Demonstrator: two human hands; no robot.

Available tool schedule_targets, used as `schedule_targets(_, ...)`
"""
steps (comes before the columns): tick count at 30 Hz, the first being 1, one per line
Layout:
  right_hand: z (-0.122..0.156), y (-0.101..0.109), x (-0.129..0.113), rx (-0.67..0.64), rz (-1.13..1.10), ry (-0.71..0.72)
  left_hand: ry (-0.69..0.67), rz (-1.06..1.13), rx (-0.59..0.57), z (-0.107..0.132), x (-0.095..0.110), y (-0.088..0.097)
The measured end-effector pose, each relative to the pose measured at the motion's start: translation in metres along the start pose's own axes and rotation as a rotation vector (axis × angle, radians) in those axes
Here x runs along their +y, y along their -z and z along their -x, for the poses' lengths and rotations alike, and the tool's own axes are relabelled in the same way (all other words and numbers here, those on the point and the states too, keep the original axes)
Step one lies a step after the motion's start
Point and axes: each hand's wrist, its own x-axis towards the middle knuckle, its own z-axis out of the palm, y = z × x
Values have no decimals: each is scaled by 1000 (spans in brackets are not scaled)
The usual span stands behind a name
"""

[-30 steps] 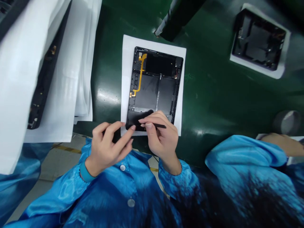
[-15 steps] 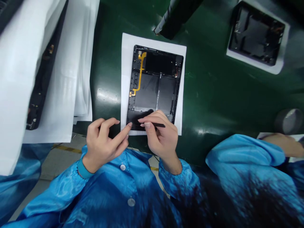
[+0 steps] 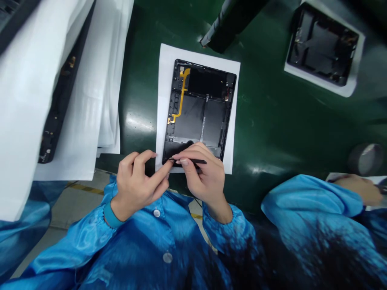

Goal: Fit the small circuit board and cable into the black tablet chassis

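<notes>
An opened tablet [image 3: 196, 108] lies on a white foam sheet [image 3: 161, 96], its inside facing up with dark batteries and a yellow flex cable [image 3: 182, 94] along its left side. My right hand [image 3: 207, 175] is closed on black tweezers [image 3: 198, 161], whose fine tip points left over the tablet's near edge. My left hand [image 3: 140, 181] has its fingers apart; its index fingertip meets the tweezers' tip at the near left corner. Whether anything tiny sits between tip and finger cannot be made out. My right hand hides part of the near edge.
White foam sleeves [image 3: 81, 108] stand at the left, with a dark device part [image 3: 59, 112] between them. Another opened tablet [image 3: 323, 44] lies at the far right. A dark post [image 3: 232, 24] rises behind my sheet. A co-worker's sleeve [image 3: 311, 195] and a tape roll [image 3: 365, 158] are at the right.
My left hand has moved slightly right, bringing its index fingertip to the tweezers. The tweezers' tip has shifted a little left. The whole view has shifted slightly.
</notes>
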Motion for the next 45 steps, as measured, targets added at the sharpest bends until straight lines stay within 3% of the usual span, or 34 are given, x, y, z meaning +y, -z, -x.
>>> schedule_targets(8, -2, -1, 1, -37, 33, 7, -31, -1, 60, 2, -3, -3)
schedule_targets(28, -1, -4, 3, -36, 57, 64, 9, 15, 53, 1, -2, -4)
schedule_targets(37, 0, 2, 9, -95, 59, 81, -63, 92, 80, 1, -15, -2)
schedule_targets(45, 4, 1, 12, -30, 60, 130, -25, 18, -23, 3, -16, 0)
